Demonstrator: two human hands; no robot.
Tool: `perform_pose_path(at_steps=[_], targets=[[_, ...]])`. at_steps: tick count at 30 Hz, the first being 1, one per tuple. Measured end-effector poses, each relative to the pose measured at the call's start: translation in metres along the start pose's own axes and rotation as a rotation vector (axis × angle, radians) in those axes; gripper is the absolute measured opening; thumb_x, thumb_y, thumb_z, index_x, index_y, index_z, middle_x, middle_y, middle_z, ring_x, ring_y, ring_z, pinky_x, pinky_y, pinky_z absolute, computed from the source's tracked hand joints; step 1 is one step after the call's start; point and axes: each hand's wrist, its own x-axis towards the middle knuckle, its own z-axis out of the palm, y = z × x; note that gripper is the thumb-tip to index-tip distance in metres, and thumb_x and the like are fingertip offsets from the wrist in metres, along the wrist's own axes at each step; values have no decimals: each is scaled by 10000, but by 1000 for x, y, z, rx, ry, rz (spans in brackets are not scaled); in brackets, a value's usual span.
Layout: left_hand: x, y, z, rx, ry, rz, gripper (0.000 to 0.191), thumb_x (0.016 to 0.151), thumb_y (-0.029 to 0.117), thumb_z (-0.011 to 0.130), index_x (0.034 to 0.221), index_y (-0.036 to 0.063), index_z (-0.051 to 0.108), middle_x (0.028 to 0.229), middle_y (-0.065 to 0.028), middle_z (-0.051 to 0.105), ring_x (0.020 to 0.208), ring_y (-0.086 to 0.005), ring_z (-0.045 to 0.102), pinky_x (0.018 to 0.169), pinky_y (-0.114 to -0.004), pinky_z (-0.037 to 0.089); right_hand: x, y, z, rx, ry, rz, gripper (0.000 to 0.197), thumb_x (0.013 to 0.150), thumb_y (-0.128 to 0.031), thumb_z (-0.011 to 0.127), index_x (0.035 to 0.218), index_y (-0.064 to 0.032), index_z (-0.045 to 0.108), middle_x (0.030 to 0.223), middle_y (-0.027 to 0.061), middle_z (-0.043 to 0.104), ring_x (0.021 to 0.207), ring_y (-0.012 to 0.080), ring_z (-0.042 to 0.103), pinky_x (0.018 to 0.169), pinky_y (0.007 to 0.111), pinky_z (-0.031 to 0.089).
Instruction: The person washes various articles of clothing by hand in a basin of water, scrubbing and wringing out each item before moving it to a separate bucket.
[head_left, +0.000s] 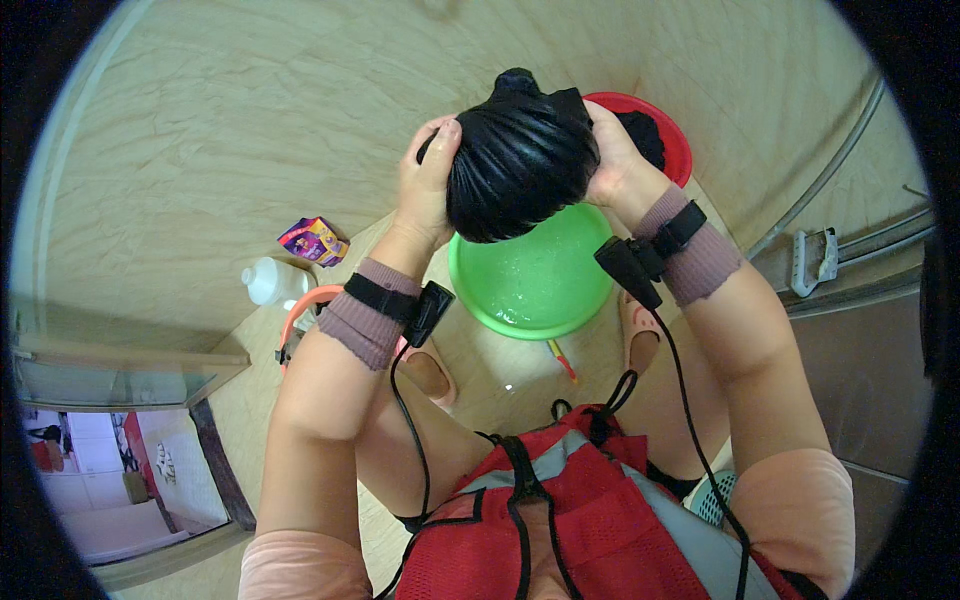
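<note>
A wet black cloth (525, 157), gathered and stretched in folds, is held up in front of me with both hands. My left hand (431, 172) grips its left end, the thumb pressed on top. My right hand (619, 154) grips the right end, its fingers partly hidden behind the cloth. Below the cloth, a green plastic basin (532, 319) holds clear water with some bubbles; the cloth hides its upper edge. A red basin (679, 150) with dark cloth (641, 135) inside stands behind my right hand.
To the left are a purple pouch (315, 241), a translucent plastic jug (277, 281) and an orange bucket (300, 306). A thin coloured object (561, 361) lies on the floor between my slippered feet. A metal hose (817, 180) hangs at the right, and a perforated stool (712, 499) is beneath me.
</note>
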Motion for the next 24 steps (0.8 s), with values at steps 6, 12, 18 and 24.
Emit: perform_pose_path(at_steps=[6, 12, 18, 24], targets=[[-3, -13, 15, -520, -80, -669, 720, 904, 603, 351, 1295, 10, 467, 1218, -206, 564, 1091, -309, 582, 971, -438, 450, -5, 2, 2, -150, -1, -97, 304, 890, -289, 479, 920, -38, 648, 959, 110, 666, 888, 247, 635, 858, 436, 508], [-5, -21, 20, -725, -97, -810, 599, 931, 512, 306, 1275, 68, 514, 1202, -177, 586, 1061, -335, 596, 935, -481, 477, 6, 3, -8, -251, 3, -143, 304, 887, -295, 469, 895, -56, 657, 908, 89, 679, 848, 225, 650, 818, 419, 527], [-8, -41, 17, -862, -83, -893, 534, 898, 457, 332, 1163, 81, 603, 1084, -165, 643, 951, -331, 635, 853, -486, 521, 13, 6, -19, -148, -87, 28, 355, 884, -342, 451, 894, -58, 666, 905, 112, 682, 849, 251, 649, 824, 438, 520], [-9, -43, 18, -912, -106, -859, 551, 887, 472, 335, 1164, 77, 600, 1081, -168, 643, 959, -326, 636, 847, -484, 523, 19, 7, -24, -75, -126, 29, 346, 885, -319, 432, 886, -64, 667, 894, 117, 680, 820, 269, 651, 805, 440, 524]])
